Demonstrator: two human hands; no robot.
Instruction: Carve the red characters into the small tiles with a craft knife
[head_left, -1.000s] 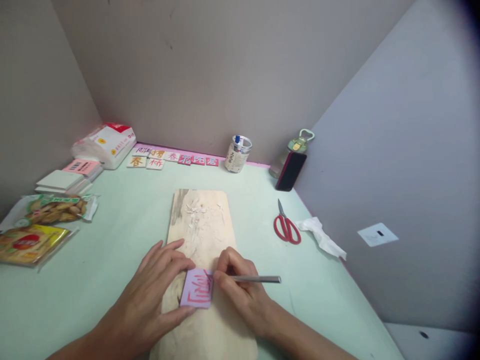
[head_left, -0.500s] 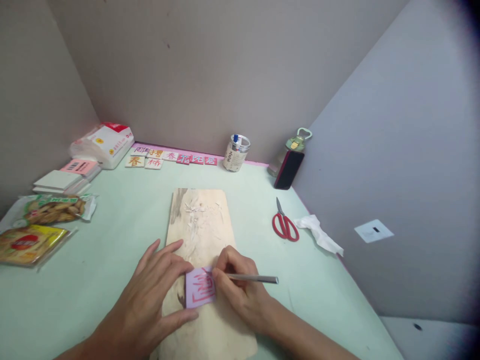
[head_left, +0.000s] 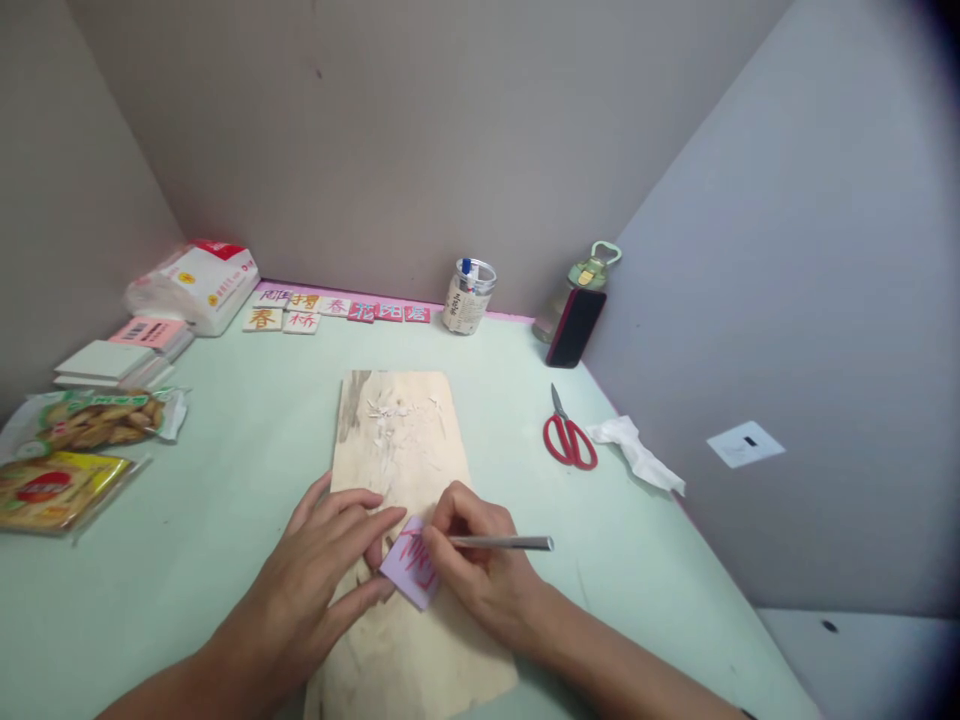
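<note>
A small lavender carving block (head_left: pixel 409 572) with red character strokes lies on the wooden board (head_left: pixel 405 650), turned at an angle. My left hand (head_left: pixel 319 560) pinches its left corner, the index finger above and the thumb below. My right hand (head_left: pixel 480 570) is closed around a slim carving knife (head_left: pixel 517 543) with a silver metal handle. The handle points to the right. My fingers cover the knife's tip, which is at the block's right side. Pale shavings (head_left: pixel 390 410) are scattered over the far part of the board.
Red-handled scissors (head_left: pixel 570 443) and a crumpled tissue (head_left: pixel 637 455) lie to the right. A phone (head_left: pixel 576 328) leans on a bottle (head_left: pixel 592 268). At the back stand a jar (head_left: pixel 466 300) and several character tiles (head_left: pixel 300 322). Snack packs (head_left: pixel 97 420), stacked blocks (head_left: pixel 105 362) and tissues (head_left: pixel 199 285) line the left.
The lavender block has been rotated on the board, so its strokes now face another way. My left fingers have shifted round its corner. My right hand still holds the knife.
</note>
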